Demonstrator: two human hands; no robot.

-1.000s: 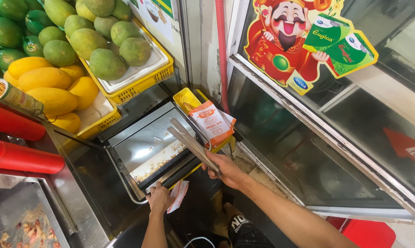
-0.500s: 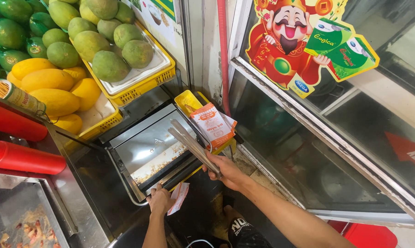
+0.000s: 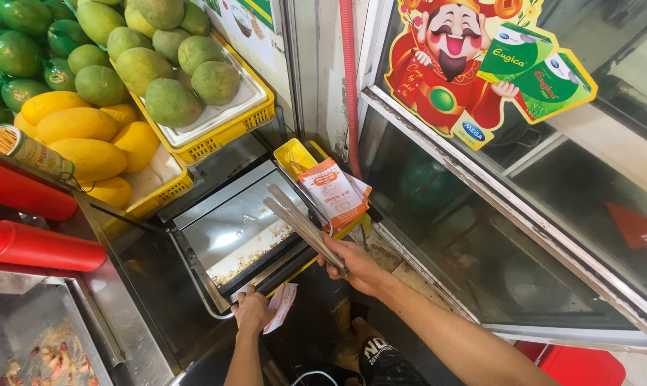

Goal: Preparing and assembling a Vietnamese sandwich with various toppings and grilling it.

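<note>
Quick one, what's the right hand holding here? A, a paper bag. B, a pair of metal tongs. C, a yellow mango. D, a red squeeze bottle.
B: the right hand grips a pair of metal tongs, which point up toward the steel tray, while the left hand is at the tray's wire handle with a slip of paper beside it.

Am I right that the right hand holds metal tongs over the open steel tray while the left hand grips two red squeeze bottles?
Not quite. In the head view the left hand grips the steel tray edge and a paper slip; the red squeeze bottles lie untouched. The right hand does hold the tongs.
</note>
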